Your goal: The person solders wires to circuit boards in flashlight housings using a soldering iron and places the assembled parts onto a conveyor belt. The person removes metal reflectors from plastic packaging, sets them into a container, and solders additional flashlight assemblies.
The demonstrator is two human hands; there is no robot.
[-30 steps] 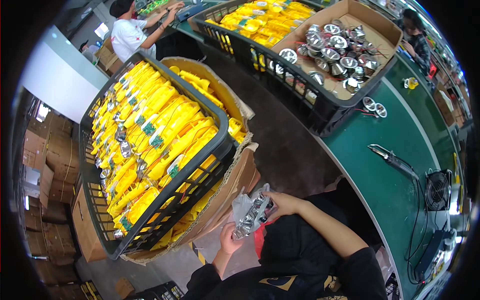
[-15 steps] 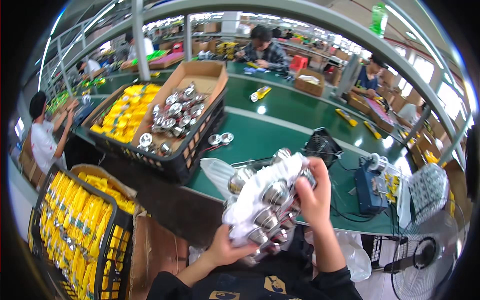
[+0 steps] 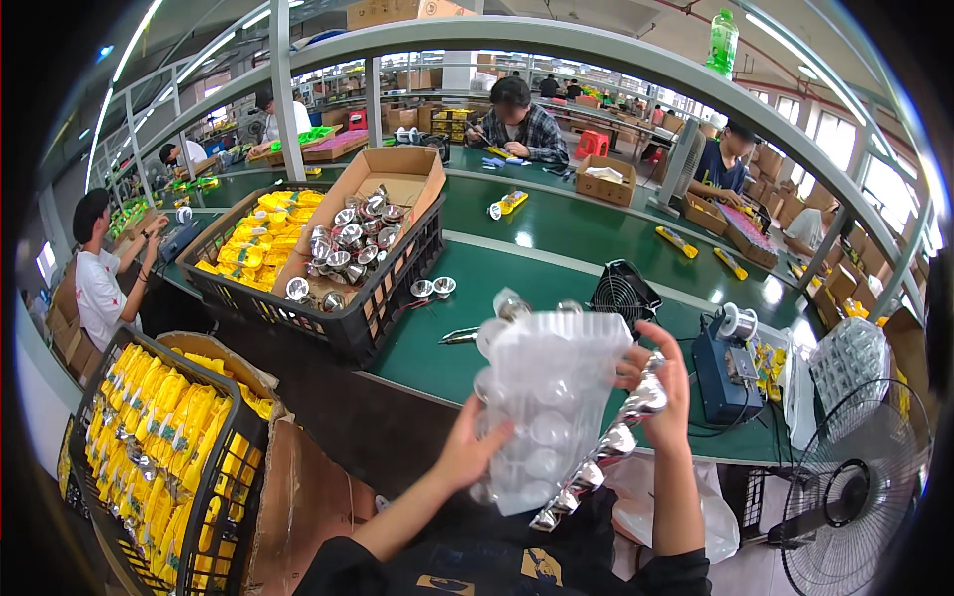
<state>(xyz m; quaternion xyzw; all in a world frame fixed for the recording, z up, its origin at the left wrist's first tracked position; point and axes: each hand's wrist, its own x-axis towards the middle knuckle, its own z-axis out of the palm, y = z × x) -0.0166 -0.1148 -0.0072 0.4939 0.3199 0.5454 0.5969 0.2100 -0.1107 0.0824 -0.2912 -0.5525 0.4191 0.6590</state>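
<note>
In front of my body I hold a translucent plastic tray (image 3: 552,387) with rounded wells, tilted and blurred by motion. A row of shiny silver reflector cups (image 3: 618,439) shows along its right edge; more cups poke out past its far edge. My left hand (image 3: 472,447) is closed on the tray's left side, thumb on the face turned to me. My right hand (image 3: 664,392) grips the upper right edge, fingers bent beside the cups; the exact contact is partly hidden. Two loose reflector cups (image 3: 433,288) with red wires lie on the green bench beyond.
A black crate (image 3: 373,323) with a carton of reflector cups and yellow parts stands at left. Another crate of yellow parts (image 3: 159,457) sits nearer. To the right are a small black fan (image 3: 624,290), a blue machine (image 3: 725,368) and a standing fan (image 3: 850,497). Co-workers sit beyond.
The cup-filled load has been turned over: silver cups and white wrapping faced me before, and now the translucent underside does. Both hands have shifted with it, and the head view has tilted upward.
</note>
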